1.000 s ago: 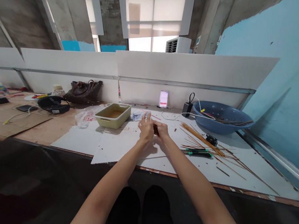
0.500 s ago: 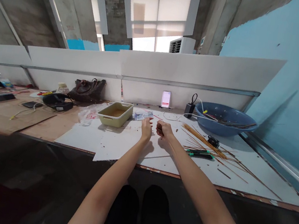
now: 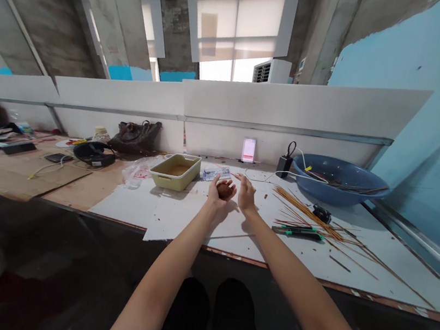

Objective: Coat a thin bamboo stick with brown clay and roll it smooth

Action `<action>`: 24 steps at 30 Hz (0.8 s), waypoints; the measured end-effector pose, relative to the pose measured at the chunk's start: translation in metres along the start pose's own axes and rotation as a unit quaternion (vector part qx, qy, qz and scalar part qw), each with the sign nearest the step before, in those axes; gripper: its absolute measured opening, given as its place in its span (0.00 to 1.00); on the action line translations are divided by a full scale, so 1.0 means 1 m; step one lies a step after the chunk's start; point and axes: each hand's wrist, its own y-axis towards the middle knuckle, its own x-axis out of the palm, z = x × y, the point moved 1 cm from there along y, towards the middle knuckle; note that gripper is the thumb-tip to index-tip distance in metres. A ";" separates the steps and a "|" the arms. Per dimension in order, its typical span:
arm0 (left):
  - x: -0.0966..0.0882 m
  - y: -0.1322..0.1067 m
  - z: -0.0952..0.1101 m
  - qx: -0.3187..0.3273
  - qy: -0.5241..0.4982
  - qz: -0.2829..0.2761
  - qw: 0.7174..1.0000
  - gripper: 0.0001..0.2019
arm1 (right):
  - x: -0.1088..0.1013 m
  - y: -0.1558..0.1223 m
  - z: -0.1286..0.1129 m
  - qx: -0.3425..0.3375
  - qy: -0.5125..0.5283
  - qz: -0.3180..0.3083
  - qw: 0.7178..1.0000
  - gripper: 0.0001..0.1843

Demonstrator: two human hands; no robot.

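A rounded brown lump (image 3: 224, 190), like clay or dough, rests in my left hand (image 3: 216, 193), whose fingers curl around it above the white board (image 3: 182, 220). Just to its right is my right hand (image 3: 246, 193), palm turned inward, its fingers stretched out and nothing visible in them. Behind both hands lies a clear plastic packet (image 3: 215, 173) with blue print. On the left side a yellow-green tub (image 3: 168, 179) holds brownish contents.
Thin brown sticks (image 3: 300, 207) spread to the right, beside cutter knives (image 3: 298, 232) and a small black object (image 3: 321, 213). Farther back stand a blue basin (image 3: 338, 191), a black power bank (image 3: 284, 166) with a white cable and a lit phone (image 3: 248, 150). A dark handbag (image 3: 135, 136) sits left.
The brown lump has passed from my right fist into my left hand. My right hand has opened out, fingers extended. The whole view has shifted slightly.
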 end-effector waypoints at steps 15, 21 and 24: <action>-0.004 -0.005 0.005 0.067 0.127 -0.003 0.990 0.21 | -0.010 0.015 0.018 0.076 0.071 0.067 0.992 0.31; 0.004 -0.013 -0.014 0.234 0.260 -0.035 0.936 0.17 | 0.002 0.009 0.012 0.190 0.187 -0.013 0.964 0.26; 0.007 -0.014 -0.021 0.359 0.461 -0.114 0.803 0.26 | 0.005 0.005 0.007 0.224 0.227 -0.044 0.947 0.25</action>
